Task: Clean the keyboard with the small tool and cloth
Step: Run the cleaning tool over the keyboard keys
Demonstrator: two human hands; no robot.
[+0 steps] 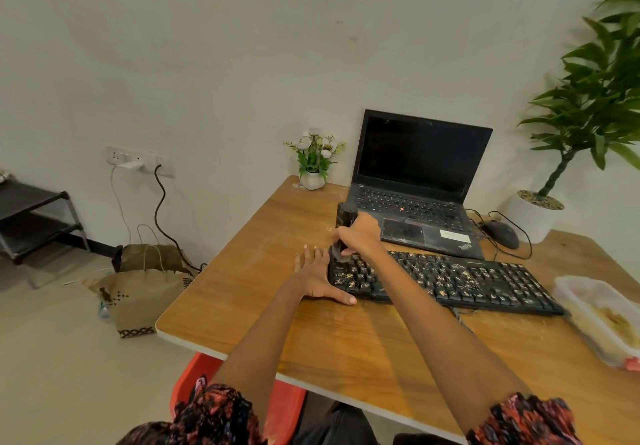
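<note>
A black keyboard [450,282] strewn with pale crumbs lies across the wooden table [277,327]. My right hand [360,235] grips a small dark brush tool [337,252], its head down on the keyboard's far left corner. My left hand [317,276] lies flat with straight fingers on the table, pressed against the keyboard's left end, thumb along its front edge. I see no cloth in this view.
An open black laptop [415,185] stands behind the keyboard, a dark container [344,214] at its left. A mouse [500,233] and cable lie right of it. A clear plastic tub [602,320] sits at the right edge, a small flower pot [313,164] at the back.
</note>
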